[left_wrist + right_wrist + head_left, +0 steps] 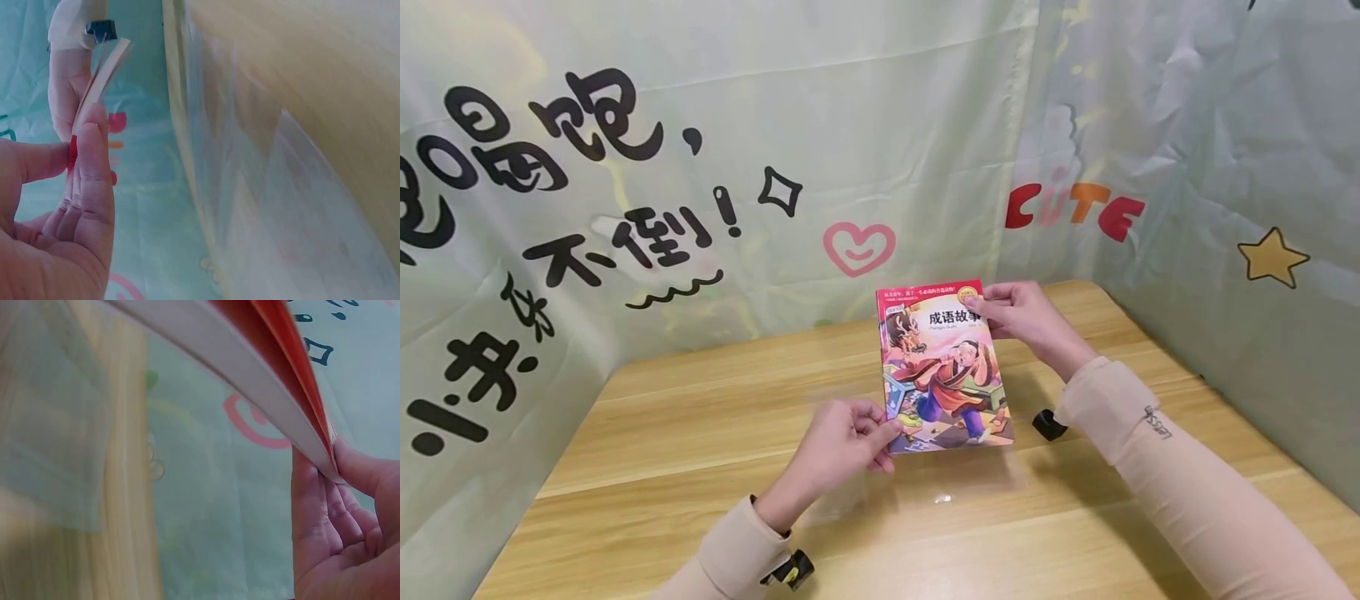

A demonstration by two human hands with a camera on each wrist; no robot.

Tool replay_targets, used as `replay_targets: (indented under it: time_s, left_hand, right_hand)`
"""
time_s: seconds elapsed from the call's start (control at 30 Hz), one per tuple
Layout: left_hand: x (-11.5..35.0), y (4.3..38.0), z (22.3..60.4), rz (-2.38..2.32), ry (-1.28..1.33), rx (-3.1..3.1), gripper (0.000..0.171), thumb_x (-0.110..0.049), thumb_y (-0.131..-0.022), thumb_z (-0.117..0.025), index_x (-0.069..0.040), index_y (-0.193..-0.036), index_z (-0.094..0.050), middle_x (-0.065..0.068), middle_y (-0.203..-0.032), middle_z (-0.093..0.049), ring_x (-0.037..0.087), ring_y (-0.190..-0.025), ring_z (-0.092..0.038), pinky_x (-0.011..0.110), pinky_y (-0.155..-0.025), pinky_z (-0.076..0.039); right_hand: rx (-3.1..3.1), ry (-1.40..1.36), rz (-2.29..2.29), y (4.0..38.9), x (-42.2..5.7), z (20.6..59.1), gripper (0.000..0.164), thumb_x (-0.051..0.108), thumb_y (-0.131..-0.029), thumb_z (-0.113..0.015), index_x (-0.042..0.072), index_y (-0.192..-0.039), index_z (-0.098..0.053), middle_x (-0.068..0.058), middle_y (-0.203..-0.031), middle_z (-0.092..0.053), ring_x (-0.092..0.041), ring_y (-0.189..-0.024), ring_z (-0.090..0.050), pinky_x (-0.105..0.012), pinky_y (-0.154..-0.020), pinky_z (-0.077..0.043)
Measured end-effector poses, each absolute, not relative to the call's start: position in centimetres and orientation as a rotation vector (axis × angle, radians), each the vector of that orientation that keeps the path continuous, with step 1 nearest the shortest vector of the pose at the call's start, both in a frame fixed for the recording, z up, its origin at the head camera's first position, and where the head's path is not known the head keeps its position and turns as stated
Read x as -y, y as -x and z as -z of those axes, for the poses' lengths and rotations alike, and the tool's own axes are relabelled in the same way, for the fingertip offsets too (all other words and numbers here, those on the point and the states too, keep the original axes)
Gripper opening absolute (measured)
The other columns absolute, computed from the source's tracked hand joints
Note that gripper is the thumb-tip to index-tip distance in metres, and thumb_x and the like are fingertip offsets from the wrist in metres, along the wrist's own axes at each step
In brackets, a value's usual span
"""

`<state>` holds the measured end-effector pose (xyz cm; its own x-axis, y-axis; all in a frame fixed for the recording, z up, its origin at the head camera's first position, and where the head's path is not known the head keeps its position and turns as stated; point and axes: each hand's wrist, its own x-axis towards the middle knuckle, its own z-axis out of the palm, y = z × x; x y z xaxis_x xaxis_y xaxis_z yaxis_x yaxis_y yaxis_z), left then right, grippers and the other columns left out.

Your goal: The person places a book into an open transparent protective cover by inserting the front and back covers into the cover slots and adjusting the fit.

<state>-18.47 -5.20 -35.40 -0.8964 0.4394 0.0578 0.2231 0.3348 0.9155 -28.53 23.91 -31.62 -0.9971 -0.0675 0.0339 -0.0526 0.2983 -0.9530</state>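
Head view: the book (943,375) is held up over the surface (685,400), front cover toward the camera and slightly tilted, with a clear plastic sheet (985,479) lying below it. The left grip (842,442) pinches its lower left corner, thumb on the cover; the right grip (1030,321) pinches the upper right edge. Holding nearly opposite corners looks steady; both should press evenly so the cover does not bow.

Left wrist view: the book shows edge-on, pinched between thumb and fingers, well apart from the sheet. A light, flat pinch should spare the corner from creasing.

Right wrist view: thumb and fingers close on the edge, yet a red leaf (278,347) gapes from the white page block (228,365). Nipping all layers together would probably keep it from fanning or snagging.
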Motion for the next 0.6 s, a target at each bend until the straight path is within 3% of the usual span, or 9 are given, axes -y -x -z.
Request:
replay_targets:
  time_s: [0.27, 0.4, 0.6]
  left_hand:
    - [4.1, 17.4, 35.4, -1.585, -0.562, -2.337, 0.019, -0.016, -0.092, -0.066, 0.0, -0.081, -0.065, 0.012, -0.063, -0.067, 0.032, -0.055, -0.066, 0.043, -0.052, -0.055]
    - [3.9, 17.3, 35.8, -1.594, -0.539, -2.308, 0.018, -0.014, -0.091, -0.067, 0.001, -0.081, -0.065, 0.011, -0.062, -0.066, 0.029, -0.053, -0.066, 0.042, -0.052, -0.055]
    - [3.7, 17.2, 36.3, -1.584, -0.506, -2.253, 0.017, -0.013, -0.09, -0.067, 0.001, -0.08, -0.066, 0.009, -0.06, -0.066, 0.022, -0.052, -0.066, 0.035, -0.051, -0.056]
  right_hand:
    - [-2.674, 0.164, 1.629, 28.6, -24.7, 32.5, 0.046, 0.039, -0.087, -0.07, -0.001, -0.108, -0.066, -0.013, -0.094, -0.07, -0.021, -0.08, -0.068, -0.036, -0.073, -0.056]
    - [-2.747, 0.185, 1.511, 28.5, -24.9, 32.9, 0.044, 0.04, -0.086, -0.07, 0.001, -0.105, -0.067, -0.011, -0.091, -0.07, -0.021, -0.078, -0.066, -0.035, -0.071, -0.056]
    - [-2.754, 0.175, 1.471, 28.5, -24.9, 33.4, 0.046, 0.033, -0.085, -0.073, 0.0, -0.114, -0.059, -0.013, -0.084, -0.069, -0.021, -0.07, -0.065, -0.037, -0.067, -0.057]
